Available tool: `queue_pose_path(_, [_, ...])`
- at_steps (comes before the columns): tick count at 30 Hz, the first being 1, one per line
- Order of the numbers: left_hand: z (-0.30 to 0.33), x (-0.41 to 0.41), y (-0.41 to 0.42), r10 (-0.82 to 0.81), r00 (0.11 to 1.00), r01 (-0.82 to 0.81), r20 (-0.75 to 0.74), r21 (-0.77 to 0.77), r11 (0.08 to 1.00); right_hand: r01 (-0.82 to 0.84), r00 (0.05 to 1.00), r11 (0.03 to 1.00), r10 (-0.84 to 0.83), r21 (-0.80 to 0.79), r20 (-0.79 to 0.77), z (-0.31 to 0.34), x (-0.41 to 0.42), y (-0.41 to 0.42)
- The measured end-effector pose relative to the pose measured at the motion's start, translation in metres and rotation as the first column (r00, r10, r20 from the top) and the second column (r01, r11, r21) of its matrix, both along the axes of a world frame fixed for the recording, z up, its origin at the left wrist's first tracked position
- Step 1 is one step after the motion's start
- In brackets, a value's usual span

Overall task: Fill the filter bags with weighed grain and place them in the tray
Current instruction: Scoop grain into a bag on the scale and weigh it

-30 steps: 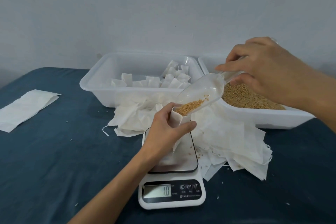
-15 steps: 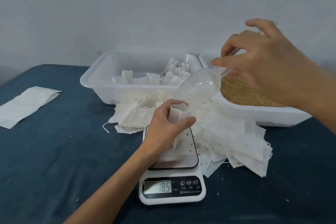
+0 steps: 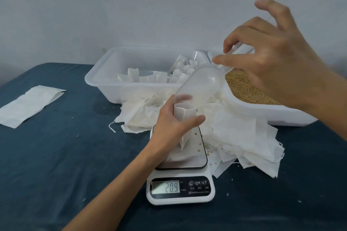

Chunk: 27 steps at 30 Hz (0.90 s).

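My left hand (image 3: 171,124) grips a white filter bag (image 3: 185,116) that stands upright on the scale (image 3: 181,180), whose display reads 20.9. A clear plastic scoop (image 3: 201,85) is tipped steeply, mouth down into the bag's top, and looks empty. My right hand (image 3: 272,56) pinches the scoop's handle, its other fingers spread. To the right stands a white tub of brown grain (image 3: 247,90). Behind the scale, a white tray (image 3: 105,82) holds several filled bags (image 3: 180,73).
A heap of empty filter bags (image 3: 234,137) lies between the scale and the tubs, with loose grains scattered on it. Another flat bag (image 3: 28,105) lies at the left on the dark blue table cover (image 3: 56,155). A pale wall rises behind.
The scoop has tipped steeper and emptied its grain into the bag. My right hand has risen. The scale reading climbed from about 10 to 18.5 to 20.9.
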<state>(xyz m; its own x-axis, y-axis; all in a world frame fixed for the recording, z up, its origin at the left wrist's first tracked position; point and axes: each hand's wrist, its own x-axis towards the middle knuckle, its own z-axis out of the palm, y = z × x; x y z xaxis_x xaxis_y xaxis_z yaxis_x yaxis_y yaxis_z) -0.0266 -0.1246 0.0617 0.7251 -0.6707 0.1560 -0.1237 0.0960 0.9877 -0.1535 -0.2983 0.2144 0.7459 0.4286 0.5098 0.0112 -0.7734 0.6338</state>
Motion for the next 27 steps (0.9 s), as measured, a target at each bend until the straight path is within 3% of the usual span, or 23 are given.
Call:
queue_pose_path(7, [0.000, 0.002, 0.001, -0.003, 1.000, 0.003, -0.012, -0.018, 1.000, -0.002, 0.998, 0.999, -0.002, 0.052, 0.069, -0.004, 0.000, -0.005])
queue_pose_path(11, [-0.003, 0.003, 0.000, -0.022, 1.000, 0.022, 0.008, -0.002, 1.000, 0.082, 0.994, 0.927, -0.102, 0.367, 0.036, -0.017, -0.002, -0.032])
queue_pose_path(16, [-0.007, 0.003, -0.002, -0.011, 0.998, 0.009, 0.055, 0.024, 1.000, 0.329, 0.905, 0.575, -0.419, 0.749, -0.075, -0.055, -0.006, -0.101])
queue_pose_path(19, [-0.010, 0.002, -0.003, -0.020, 0.996, 0.018, 0.089, 0.022, 1.000, 0.526, 0.764, 0.264, -0.563, 0.809, -0.313, -0.084, -0.008, -0.141])
queue_pose_path(21, [-0.010, 0.002, -0.003, -0.022, 0.994, 0.022, 0.106, -0.005, 1.000, 0.628, 0.678, 0.125, -0.572, 0.768, -0.461, -0.102, -0.008, -0.159])
queue_pose_path(23, [-0.010, 0.003, -0.004, -0.016, 0.993, 0.020, 0.121, -0.033, 0.999, 0.710, 0.603, 0.043, -0.552, 0.703, -0.576, -0.112, -0.005, -0.169])
queue_pose_path(27, [-0.012, 0.005, -0.007, -0.010, 0.992, 0.019, 0.129, -0.069, 0.997, 0.788, 0.537, 0.023, -0.514, 0.615, -0.669, -0.115, 0.002, -0.174])
